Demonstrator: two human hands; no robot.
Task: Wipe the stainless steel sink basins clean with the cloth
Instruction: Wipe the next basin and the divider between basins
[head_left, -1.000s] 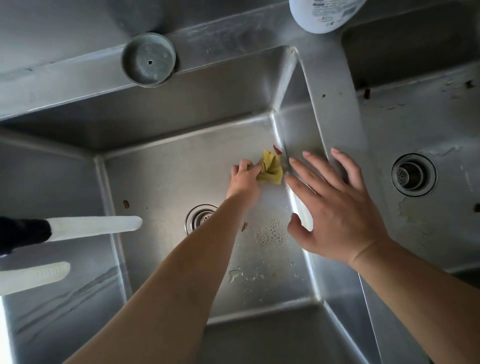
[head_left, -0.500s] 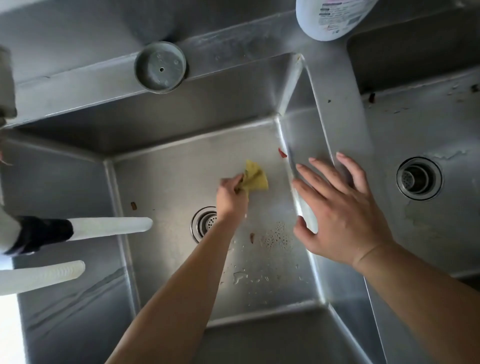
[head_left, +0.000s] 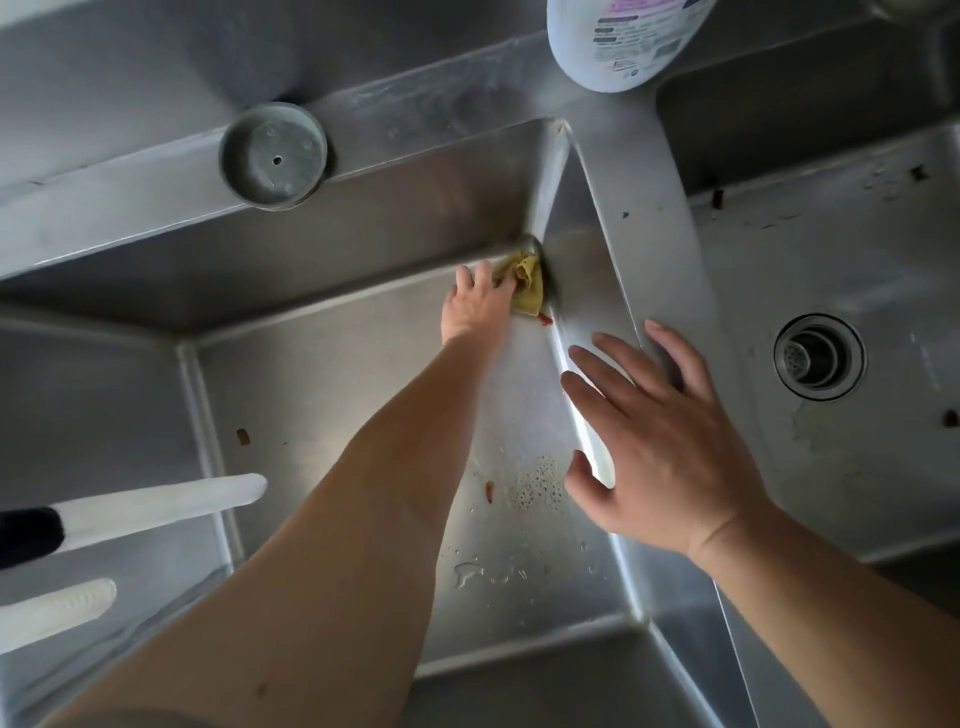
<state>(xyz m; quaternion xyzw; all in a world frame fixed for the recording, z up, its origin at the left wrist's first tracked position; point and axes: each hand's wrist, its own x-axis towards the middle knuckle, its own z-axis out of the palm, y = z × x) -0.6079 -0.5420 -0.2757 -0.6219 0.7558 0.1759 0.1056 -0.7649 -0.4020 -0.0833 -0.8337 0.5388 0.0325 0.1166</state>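
In the far right corner of the left basin (head_left: 322, 364), that's where the left hand (head_left: 475, 306) is rn, fingers curled round a bunched-up yellow cloth (head_left: 530, 283) and jamming it right into the spot where the back wall meets the divider (head_left: 649, 208). Right hand (head_left: 660, 441) isn't holding anything, fingers spread out flat-ish, looks like it's resting on or just above the divider edge for balance, can't tell 100% if it's touching. Progress-wise, imo nowhere near done. There's a little red scrap (head_left: 544, 319) sitting just beside the cloth's near edge, a brown bit (head_left: 242, 436) over by the left wall, another orange fleck (head_left: 489, 492) next to a patch of tiny droplets (head_left: 537, 488), plus water beads toward the near side. So the left basin floor still needs a proper pass. The right basin (head_left: 857, 234) looks untouched tbh, dark crumbs along the far edge and smears around its drain (head_left: 819, 357). Also a round grey cap thing (head_left: 274, 156) parked on the back ledge and a white bottle (head_left: 623, 36) at the far end of the divider, and two white tube-ish things (head_left: 161, 504) poking in from the left. My guess: corner first, then the rest, then basin no. 2.
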